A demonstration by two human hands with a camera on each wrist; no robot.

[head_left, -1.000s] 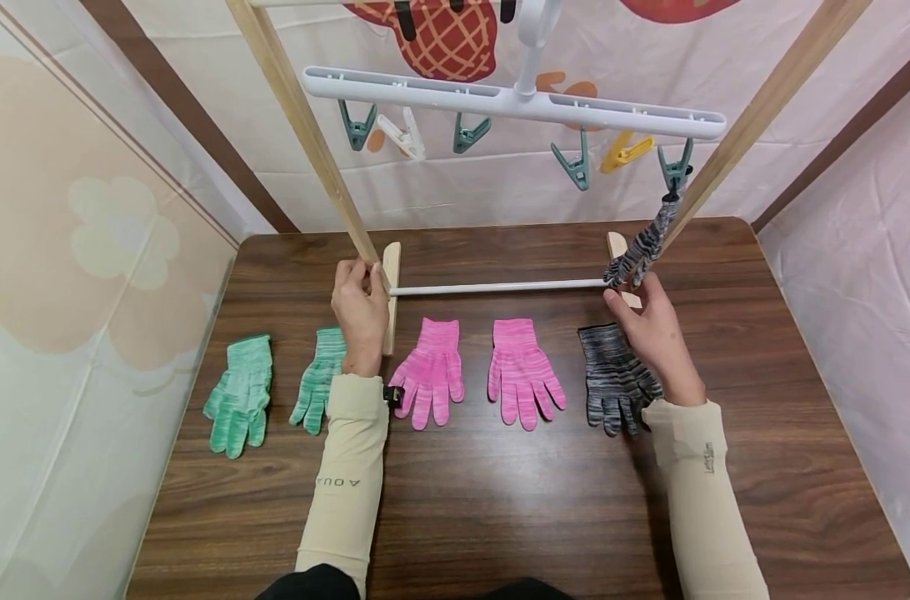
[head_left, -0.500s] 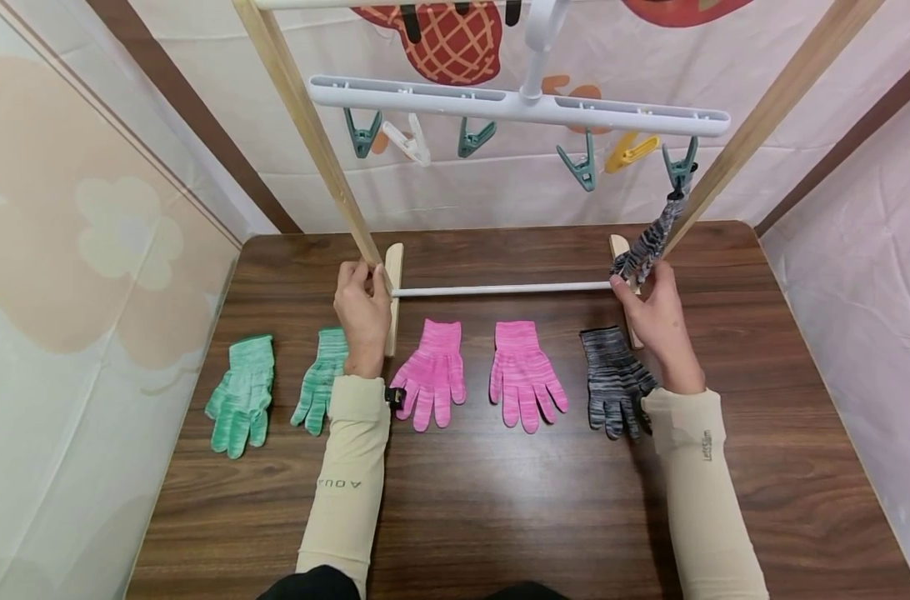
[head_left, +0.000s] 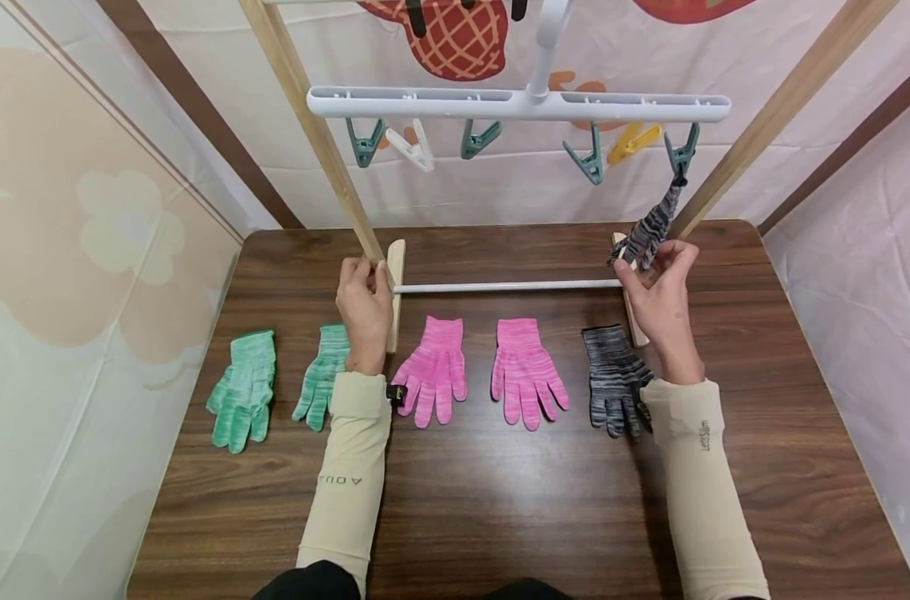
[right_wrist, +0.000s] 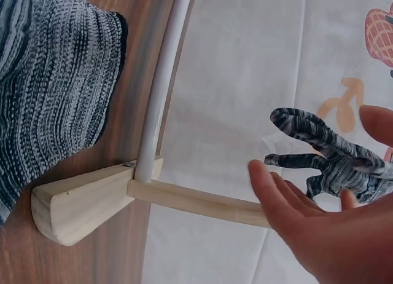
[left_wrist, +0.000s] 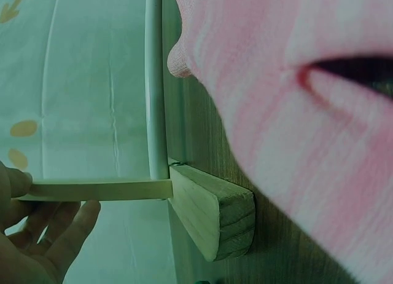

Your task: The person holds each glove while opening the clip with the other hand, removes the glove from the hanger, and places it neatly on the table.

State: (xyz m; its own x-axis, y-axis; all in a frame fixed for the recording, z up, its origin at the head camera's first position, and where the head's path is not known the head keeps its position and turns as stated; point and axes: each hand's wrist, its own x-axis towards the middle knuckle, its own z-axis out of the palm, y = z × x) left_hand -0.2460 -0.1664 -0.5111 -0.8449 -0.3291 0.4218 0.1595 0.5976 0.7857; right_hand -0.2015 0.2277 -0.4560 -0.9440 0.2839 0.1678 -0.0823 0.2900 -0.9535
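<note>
My left hand (head_left: 363, 312) grips the lower part of the left wooden post (head_left: 316, 142); in the left wrist view the thumb and fingers (left_wrist: 73, 238) lie on either side of the post. A grey-black knit glove (head_left: 653, 221) hangs from a green clip (head_left: 682, 152) at the right end of the white hanger (head_left: 455, 104). My right hand (head_left: 661, 308) is at this glove's dangling fingers, beside the right post (head_left: 770, 108). In the right wrist view its thumb and fingers (right_wrist: 276, 201) stand apart around the glove (right_wrist: 344, 158); contact is hard to tell.
On the brown table (head_left: 515, 508) lie two green gloves (head_left: 245, 387), two pink gloves (head_left: 435, 371) and another grey-black glove (head_left: 614, 375). A white rod (head_left: 507, 287) joins the rack's wooden feet. More clips hang from the hanger, including a white one (head_left: 413, 146) and a yellow one (head_left: 633, 143).
My right hand has risen slightly and moved away from me along the right post, its fingers spreading near the hanging glove. The hanger has swung a little. My left hand keeps its grip.
</note>
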